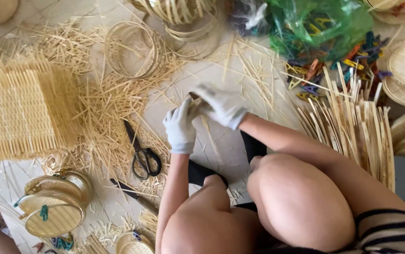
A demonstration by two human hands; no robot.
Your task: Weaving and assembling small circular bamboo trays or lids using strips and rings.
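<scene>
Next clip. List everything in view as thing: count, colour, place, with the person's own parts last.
woven mats: a stack, pale straw, left
bamboo rings: several, pale, top centre
loose slivers: many, pale, scattered over the floor
scissors: one, black, floor left of the hands
knife: one, dark handle, below the scissors
round lidded baskets: a few, tan, lower left
plastic bag: one, green, top right
clips: many, mixed colours, beneath the bag
bamboo strips: a bundle, pale, right
left hand: grey-white glove, centre
right hand: grey-white glove, gripping a thin strip with the left
</scene>
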